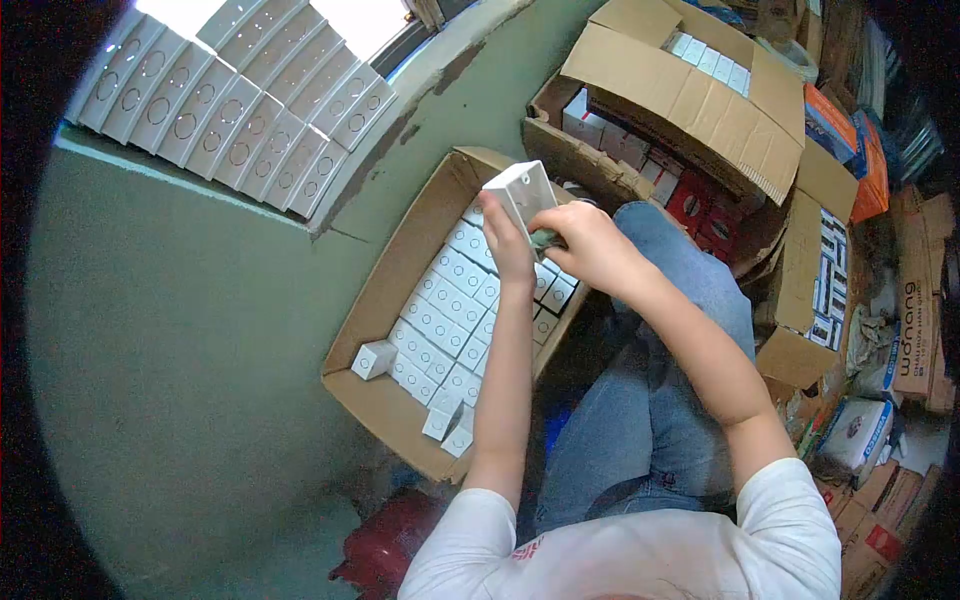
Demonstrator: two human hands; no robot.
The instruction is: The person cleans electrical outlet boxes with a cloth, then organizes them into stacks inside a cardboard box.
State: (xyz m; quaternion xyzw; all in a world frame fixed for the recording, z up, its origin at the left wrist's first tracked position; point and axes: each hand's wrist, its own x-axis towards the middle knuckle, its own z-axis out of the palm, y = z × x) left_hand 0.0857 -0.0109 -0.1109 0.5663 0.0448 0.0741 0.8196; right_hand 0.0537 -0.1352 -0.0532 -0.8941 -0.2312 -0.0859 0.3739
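At one o'clock the left hand (pixel 508 243) grips a white box (pixel 519 190) that might slip if the right hand (pixel 598 243), grasp unclear, pushes hard

I have one view, looking forward and steeply down from the head of the person (pixel 640 560), near the left hand (pixel 511 248) and right hand (pixel 592 245), the carton's far corner (pixel 462 160) beyond.

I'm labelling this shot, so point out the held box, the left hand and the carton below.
Held box (pixel 524 192): head view, its upper half.
Left hand (pixel 508 243): head view, middle of the hand.
Carton (pixel 406 270): head view, inner side wall.
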